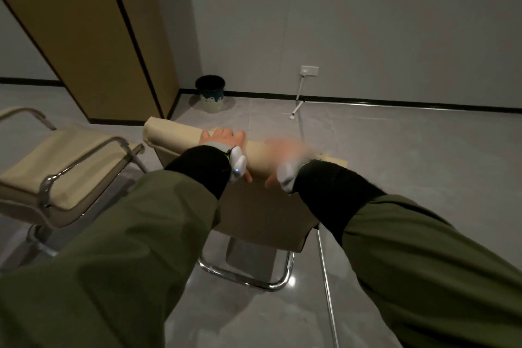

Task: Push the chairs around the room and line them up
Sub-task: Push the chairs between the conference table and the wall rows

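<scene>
Hands are gripping a chair's [262, 206] top edge: left hand [223, 140] wrapping it; right hand [285, 150] blurred, grip unclear.

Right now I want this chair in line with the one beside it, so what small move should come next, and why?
Probably settle the right hand firmly on the chair back before pushing. It is blurred, so its hold is unclear, while the left hand already grips the top roll. The second chair stands close on the left, so an uneven push could swing into it.
</scene>
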A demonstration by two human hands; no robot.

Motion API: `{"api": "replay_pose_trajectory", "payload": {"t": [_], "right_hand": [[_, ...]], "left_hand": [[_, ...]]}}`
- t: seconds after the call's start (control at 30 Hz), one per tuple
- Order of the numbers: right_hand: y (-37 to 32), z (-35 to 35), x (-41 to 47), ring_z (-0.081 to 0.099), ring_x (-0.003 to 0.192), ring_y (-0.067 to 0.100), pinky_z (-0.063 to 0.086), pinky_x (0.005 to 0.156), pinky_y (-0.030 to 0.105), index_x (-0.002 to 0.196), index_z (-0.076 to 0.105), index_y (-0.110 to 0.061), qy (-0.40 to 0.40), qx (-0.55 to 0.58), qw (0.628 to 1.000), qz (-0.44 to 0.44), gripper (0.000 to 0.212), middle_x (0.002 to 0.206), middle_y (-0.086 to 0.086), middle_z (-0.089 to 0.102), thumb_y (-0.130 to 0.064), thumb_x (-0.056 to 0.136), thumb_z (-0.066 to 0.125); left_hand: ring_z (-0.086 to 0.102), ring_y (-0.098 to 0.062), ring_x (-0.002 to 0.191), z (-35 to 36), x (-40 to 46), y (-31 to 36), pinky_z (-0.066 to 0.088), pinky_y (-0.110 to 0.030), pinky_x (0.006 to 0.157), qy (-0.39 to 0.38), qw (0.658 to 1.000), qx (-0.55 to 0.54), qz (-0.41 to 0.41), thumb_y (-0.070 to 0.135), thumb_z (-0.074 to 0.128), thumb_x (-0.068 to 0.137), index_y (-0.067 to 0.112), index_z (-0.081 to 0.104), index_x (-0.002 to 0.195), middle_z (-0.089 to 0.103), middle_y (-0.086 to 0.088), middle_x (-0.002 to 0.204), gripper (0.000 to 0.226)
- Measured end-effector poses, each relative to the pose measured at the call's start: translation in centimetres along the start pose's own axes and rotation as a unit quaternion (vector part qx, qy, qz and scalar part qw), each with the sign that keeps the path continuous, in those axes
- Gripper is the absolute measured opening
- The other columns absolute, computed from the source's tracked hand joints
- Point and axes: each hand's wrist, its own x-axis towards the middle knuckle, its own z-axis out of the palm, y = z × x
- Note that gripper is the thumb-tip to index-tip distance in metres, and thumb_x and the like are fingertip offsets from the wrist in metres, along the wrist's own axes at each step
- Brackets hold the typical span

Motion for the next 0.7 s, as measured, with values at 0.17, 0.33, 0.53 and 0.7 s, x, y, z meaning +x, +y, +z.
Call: {"api": "replay_pose_trajectory", "payload": {"t": [0.17, 0.33, 0.53, 0.7], "right_hand": [[-0.8, 0.2, 0.1, 0.059, 0.098, 0.029, 0.037, 0.074, 0.036, 0.122, 0.043, -0.033, 0.025, -0.005, 0.999, 0.024, 0.086, 0.107, 0.002, 0.056, -0.051, 0.049, 0.085], [-1.3, 0.1, -0.6, 0.059, 0.1, 0.03, 0.036, 0.076, 0.039, 0.124, 0.042, -0.032, 0.016, -0.008, 0.999, 0.035, 0.089, 0.107, 0.003, 0.056, -0.054, 0.05, 0.088], [-2.0, 0.2, -2.5, 0.056, 0.103, 0.031, 0.036, 0.076, 0.039, 0.126, 0.043, -0.028, 0.012, -0.005, 1.0, 0.02, 0.086, 0.111, 0.006, 0.056, -0.048, 0.055, 0.088], [-1.8, 0.3, -3.8, 0.055, 0.101, 0.03, 0.036, 0.076, 0.039, 0.124, 0.042, -0.027, 0.009, -0.011, 1.0, -0.009, 0.086, 0.109, 0.006, 0.055, -0.047, 0.055, 0.088]], "left_hand": [[0.046, -0.029, 0.11, 0.3, 0.9, -0.6, 0.032, -0.052, 0.103, 0.005, 1.0, 0.021, 0.02, 0.073, 0.081, 0.046, 0.031, 0.039, 0.102, 0.048, -0.001, 0.107, 0.081], [0.047, -0.028, 0.108, 1.0, 0.2, -0.6, 0.033, -0.049, 0.099, 0.035, 0.999, 0.033, 0.02, 0.076, 0.08, 0.044, 0.03, 0.044, 0.107, 0.051, -0.002, 0.11, 0.086], [0.047, -0.027, 0.106, 1.8, -1.6, -0.8, 0.035, -0.049, 0.099, 0.054, 0.998, 0.032, 0.01, 0.073, 0.08, 0.045, 0.029, 0.044, 0.11, 0.051, -0.001, 0.111, 0.087], [0.048, -0.026, 0.106, 2.2, -3.4, -0.1, 0.036, -0.048, 0.097, 0.05, 0.998, 0.029, -0.023, 0.074, 0.08, 0.044, 0.031, 0.042, 0.106, 0.051, -0.001, 0.11, 0.084]]}}
